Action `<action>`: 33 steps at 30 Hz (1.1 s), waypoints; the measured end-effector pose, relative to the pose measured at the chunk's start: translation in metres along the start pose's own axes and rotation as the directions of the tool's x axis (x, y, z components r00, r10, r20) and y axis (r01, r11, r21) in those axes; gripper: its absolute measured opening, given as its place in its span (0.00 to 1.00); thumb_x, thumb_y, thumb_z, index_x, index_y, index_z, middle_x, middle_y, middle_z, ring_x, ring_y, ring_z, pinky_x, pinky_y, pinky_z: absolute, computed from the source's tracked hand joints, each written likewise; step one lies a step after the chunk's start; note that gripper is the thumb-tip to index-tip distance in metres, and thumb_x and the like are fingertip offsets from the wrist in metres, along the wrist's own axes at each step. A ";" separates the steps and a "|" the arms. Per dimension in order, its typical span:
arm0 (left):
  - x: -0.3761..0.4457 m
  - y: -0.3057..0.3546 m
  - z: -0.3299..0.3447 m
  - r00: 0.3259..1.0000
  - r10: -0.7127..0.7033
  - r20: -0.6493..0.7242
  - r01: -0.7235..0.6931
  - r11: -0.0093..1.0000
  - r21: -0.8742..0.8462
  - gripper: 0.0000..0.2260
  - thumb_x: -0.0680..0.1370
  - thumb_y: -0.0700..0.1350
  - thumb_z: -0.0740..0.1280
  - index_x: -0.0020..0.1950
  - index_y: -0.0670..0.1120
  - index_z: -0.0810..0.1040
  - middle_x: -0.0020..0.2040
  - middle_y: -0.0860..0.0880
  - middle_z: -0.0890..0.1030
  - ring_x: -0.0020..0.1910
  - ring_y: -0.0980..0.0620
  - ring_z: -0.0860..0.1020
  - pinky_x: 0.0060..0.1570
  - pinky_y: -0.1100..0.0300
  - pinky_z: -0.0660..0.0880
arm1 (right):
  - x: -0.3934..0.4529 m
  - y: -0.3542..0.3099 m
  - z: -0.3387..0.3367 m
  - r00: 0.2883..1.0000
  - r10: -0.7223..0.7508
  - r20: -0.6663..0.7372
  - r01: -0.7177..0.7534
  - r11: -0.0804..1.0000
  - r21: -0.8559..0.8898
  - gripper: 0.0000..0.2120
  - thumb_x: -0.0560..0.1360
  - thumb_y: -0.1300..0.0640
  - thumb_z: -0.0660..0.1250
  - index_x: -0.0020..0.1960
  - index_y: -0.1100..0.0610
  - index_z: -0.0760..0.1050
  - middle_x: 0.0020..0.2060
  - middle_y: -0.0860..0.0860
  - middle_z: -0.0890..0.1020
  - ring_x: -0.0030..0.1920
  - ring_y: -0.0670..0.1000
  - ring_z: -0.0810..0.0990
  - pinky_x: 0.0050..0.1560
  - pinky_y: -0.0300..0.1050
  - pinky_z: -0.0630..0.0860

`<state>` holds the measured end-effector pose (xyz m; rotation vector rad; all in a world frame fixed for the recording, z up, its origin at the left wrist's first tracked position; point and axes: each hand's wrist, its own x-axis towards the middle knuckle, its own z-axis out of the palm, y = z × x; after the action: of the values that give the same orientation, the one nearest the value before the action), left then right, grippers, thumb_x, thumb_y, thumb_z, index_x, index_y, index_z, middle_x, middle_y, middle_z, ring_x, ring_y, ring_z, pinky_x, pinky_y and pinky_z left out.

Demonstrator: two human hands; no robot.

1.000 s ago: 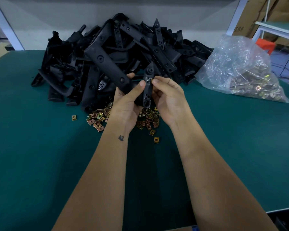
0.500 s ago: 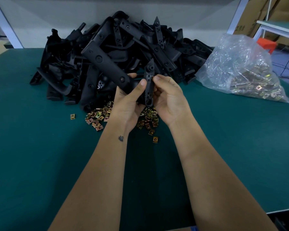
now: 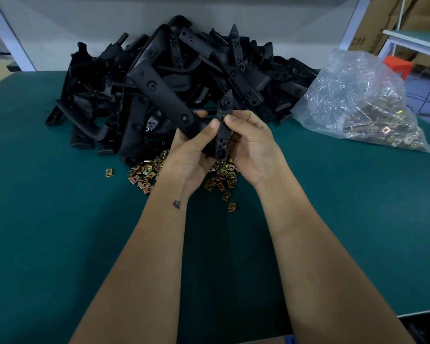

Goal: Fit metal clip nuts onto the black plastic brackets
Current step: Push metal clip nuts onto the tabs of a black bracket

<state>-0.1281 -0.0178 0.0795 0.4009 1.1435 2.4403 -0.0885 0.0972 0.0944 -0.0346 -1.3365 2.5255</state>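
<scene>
Seating the clip nut [image 3: 223,117] squarely on the bracket [image 3: 222,130] needs a straight thumb push. Right hand [image 3: 252,147] pinches nut onto it; left hand [image 3: 193,155] grips the bracket above loose nuts [image 3: 144,173].

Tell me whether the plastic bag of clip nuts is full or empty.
Partly full: the clear plastic bag lies slumped on the table, clip nuts heaped in its lower part.

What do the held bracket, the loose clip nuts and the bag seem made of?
Held bracket: likely moulded plastic, matte black with formed holes.
Loose clip nuts: apparently plated metal, shiny yellow-gold.
Bag: thin clear plastic film, crinkled and glinting.
</scene>
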 end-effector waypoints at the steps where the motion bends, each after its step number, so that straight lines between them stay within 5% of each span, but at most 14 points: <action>1: 0.000 0.000 0.000 1.000 -0.005 -0.005 0.005 1.000 -0.003 0.18 0.69 0.43 0.72 0.57 0.50 0.75 0.56 0.48 0.83 0.53 0.50 0.83 0.51 0.55 0.80 | 0.000 0.000 0.000 1.000 -0.002 -0.005 0.002 1.000 0.001 0.08 0.76 0.69 0.65 0.45 0.56 0.75 0.40 0.52 0.84 0.44 0.51 0.82 0.55 0.52 0.77; 8: 0.000 -0.002 0.002 1.000 -0.012 -0.006 0.012 1.000 -0.017 0.14 0.72 0.42 0.72 0.56 0.50 0.75 0.54 0.48 0.84 0.54 0.50 0.83 0.53 0.53 0.80 | 0.002 0.001 -0.001 0.999 -0.034 -0.015 0.034 0.999 -0.010 0.10 0.75 0.68 0.67 0.51 0.55 0.76 0.41 0.52 0.82 0.45 0.50 0.83 0.54 0.51 0.78; 12: 0.001 -0.006 0.004 0.998 0.017 -0.056 -0.020 0.999 -0.048 0.10 0.77 0.38 0.69 0.56 0.49 0.75 0.55 0.47 0.83 0.54 0.49 0.83 0.55 0.50 0.79 | 0.002 0.000 0.000 0.999 -0.048 -0.025 0.047 0.998 -0.044 0.08 0.75 0.67 0.68 0.50 0.56 0.79 0.41 0.51 0.84 0.44 0.48 0.84 0.46 0.44 0.81; 19: 0.007 0.005 -0.006 0.966 0.115 -0.230 -0.168 0.960 -0.226 0.08 0.78 0.38 0.68 0.53 0.49 0.76 0.48 0.48 0.86 0.49 0.50 0.84 0.46 0.54 0.82 | 0.002 0.006 0.007 0.987 -0.136 -0.082 0.103 0.941 -0.323 0.05 0.78 0.60 0.65 0.50 0.56 0.79 0.38 0.52 0.84 0.38 0.49 0.80 0.41 0.42 0.78; 26: 0.006 0.027 -0.031 0.905 0.183 -0.384 -0.304 0.910 -0.283 0.06 0.79 0.38 0.68 0.52 0.48 0.75 0.50 0.47 0.85 0.53 0.49 0.83 0.45 0.55 0.81 | -0.002 0.027 0.016 0.968 -0.219 0.122 0.203 0.402 -0.893 0.07 0.74 0.61 0.69 0.44 0.50 0.81 0.36 0.41 0.81 0.39 0.39 0.78 0.42 0.37 0.77; 30: 0.006 0.027 -0.031 0.903 0.162 -0.397 -0.281 0.923 -0.263 0.07 0.79 0.39 0.68 0.55 0.48 0.75 0.59 0.44 0.82 0.58 0.47 0.81 0.46 0.54 0.81 | -0.006 0.035 0.018 0.951 -0.096 0.294 0.294 -0.022 -0.956 0.09 0.74 0.60 0.66 0.50 0.52 0.83 0.45 0.45 0.80 0.47 0.48 0.79 0.44 0.45 0.76; 33: 0.006 0.025 -0.030 0.914 0.143 -0.379 -0.247 0.938 -0.244 0.08 0.79 0.39 0.69 0.55 0.48 0.75 0.58 0.45 0.82 0.56 0.48 0.82 0.44 0.55 0.81 | -0.005 0.037 0.017 0.950 -0.050 0.307 0.298 -0.137 -0.945 0.10 0.74 0.58 0.65 0.53 0.52 0.83 0.50 0.48 0.79 0.53 0.51 0.77 0.44 0.44 0.73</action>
<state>-0.1520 -0.0489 0.0808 -0.0231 0.8883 2.8906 -0.0948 0.0624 0.0740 0.0633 -2.7527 0.5954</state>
